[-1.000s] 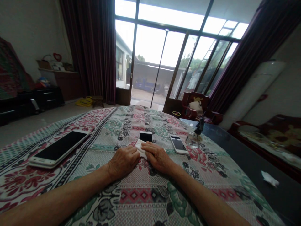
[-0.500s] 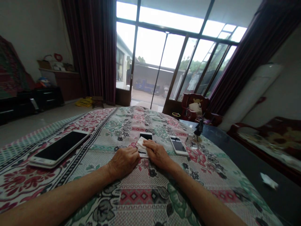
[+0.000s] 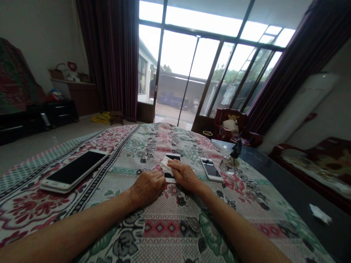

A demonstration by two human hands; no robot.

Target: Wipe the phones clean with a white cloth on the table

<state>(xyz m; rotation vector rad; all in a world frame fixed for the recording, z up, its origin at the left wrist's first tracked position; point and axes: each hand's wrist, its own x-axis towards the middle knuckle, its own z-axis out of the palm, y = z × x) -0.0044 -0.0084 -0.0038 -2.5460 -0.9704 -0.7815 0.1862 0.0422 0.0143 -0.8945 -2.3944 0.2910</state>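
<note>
Both hands meet at the middle of a table covered in a flowered cloth (image 3: 164, 233). Right hand (image 3: 185, 176) presses a small white wipe (image 3: 166, 165) flat onto the screen of a phone (image 3: 171, 166), fingers extended over the wipe rather than curled around it, so it pins the wipe instead of grasping it. Left hand (image 3: 147, 187) is loosely curled at the phone's near left corner, touching its edge as if to steady it; whether the fingers actually pinch the edge cannot be told from this angle.

That phone lies face up at 12 o'clock from the person, with only its far end and dark screen showing past the hands. It looks like a thin, stiff slab with a glass face, likely light, smooth and prone to sliding on the woven cloth, and likely to crack if dropped. The long side edges seem the safest place to hold it, leaving the glass free. The wipe looks soft, thin and nearly weightless, so it probably needs fingertip pressure to stay put.

A second small phone (image 3: 211, 169) lies face up at 1 o'clock, near the right hand but apart from it. A larger white-edged phone or tablet (image 3: 74, 174) lies at 10 o'clock, well apart. A small dark object with a clear base (image 3: 233, 160) stands at 2 o'clock, too small to identify. A crumpled white scrap (image 3: 319, 213) sits on the bare dark table (image 3: 296, 193) at 3 o'clock.
</note>
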